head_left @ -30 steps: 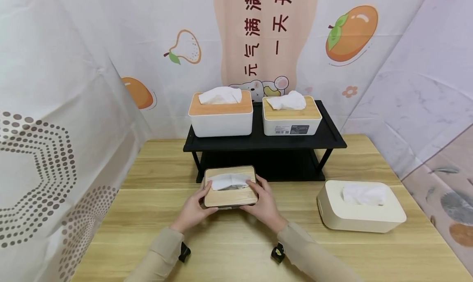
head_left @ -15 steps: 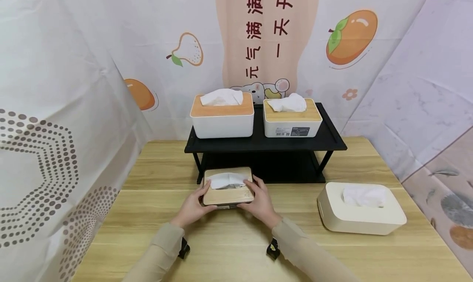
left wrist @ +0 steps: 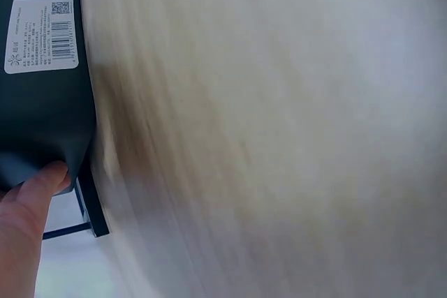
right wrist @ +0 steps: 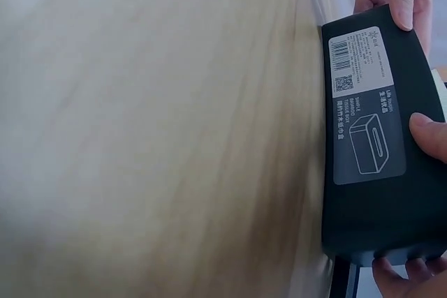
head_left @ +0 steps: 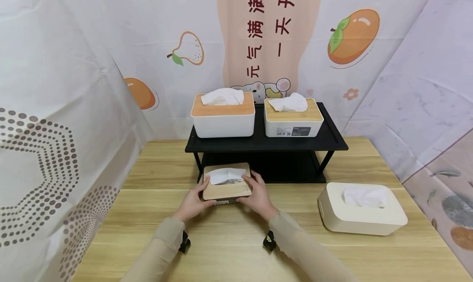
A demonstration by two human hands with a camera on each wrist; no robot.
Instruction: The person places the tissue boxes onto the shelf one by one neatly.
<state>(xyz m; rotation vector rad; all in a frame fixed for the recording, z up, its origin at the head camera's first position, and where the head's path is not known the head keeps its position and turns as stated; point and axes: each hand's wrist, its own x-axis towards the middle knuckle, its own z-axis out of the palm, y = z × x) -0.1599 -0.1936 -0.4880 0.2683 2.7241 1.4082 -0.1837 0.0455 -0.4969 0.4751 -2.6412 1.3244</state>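
Note:
A dark tissue box (head_left: 221, 191) with a bamboo lid and a white tissue in its slot is held between both hands, at the front left of a black two-tier rack (head_left: 258, 144). My left hand (head_left: 194, 204) grips its left end, and my right hand (head_left: 258, 199) grips the right end, thumbs toward the near side. In the right wrist view the box's labelled dark side (right wrist: 356, 207) faces the camera, with fingertips (right wrist: 385, 276) on its end. The left wrist view catches the box (left wrist: 42, 109) low over the table, a rack leg beyond it.
On the rack's upper tier stand a white tissue box with an orange-brown lid (head_left: 223, 126) and a white one with a bamboo lid (head_left: 273, 117). A cream tissue box (head_left: 362, 220) sits on the right of the wooden table (head_left: 229, 257). Printed cloths hang behind and beside.
Both hands have carried the dark tissue box slightly left and farther back, toward the rack's lower tier. More of its near side shows now. The other boxes stay put.

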